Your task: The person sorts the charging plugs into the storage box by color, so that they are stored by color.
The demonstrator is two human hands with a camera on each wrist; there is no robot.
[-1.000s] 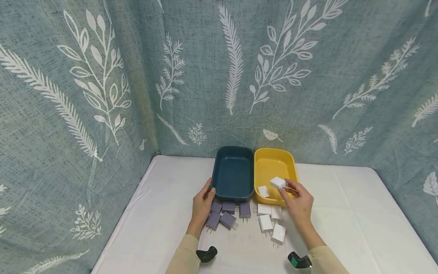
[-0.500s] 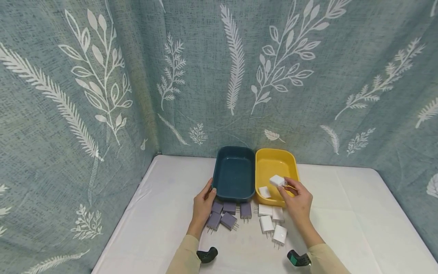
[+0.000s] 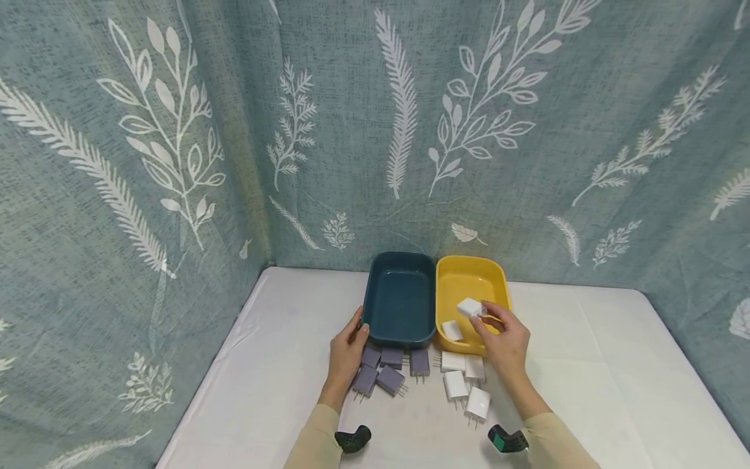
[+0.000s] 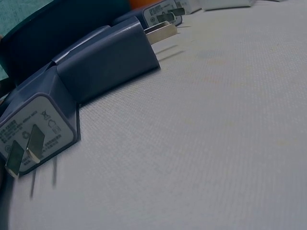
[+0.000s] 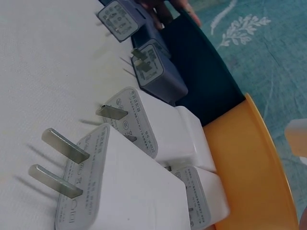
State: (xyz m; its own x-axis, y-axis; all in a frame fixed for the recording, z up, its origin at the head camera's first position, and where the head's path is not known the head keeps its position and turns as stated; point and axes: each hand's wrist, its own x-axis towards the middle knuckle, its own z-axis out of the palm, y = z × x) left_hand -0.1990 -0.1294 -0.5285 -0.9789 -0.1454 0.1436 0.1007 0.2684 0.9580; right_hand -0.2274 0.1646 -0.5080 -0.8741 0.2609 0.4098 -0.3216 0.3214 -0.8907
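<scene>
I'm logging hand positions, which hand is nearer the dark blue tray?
The left hand: it holds the dark blue tray at its near left corner. The right hand is farther, over the right edge of the yellow tray, pinching a white power adapter.

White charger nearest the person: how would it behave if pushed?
The white charger looks like hard plastic, so probably stiff. Its smooth, glossy sides may be slippery. Flat faces suggest it would slide rather than roll.

white charger (image 3: 469, 307): held tilted over yellow tray (image 3: 463, 284) | blue tray (image 3: 400, 299): upright, alongside
</scene>
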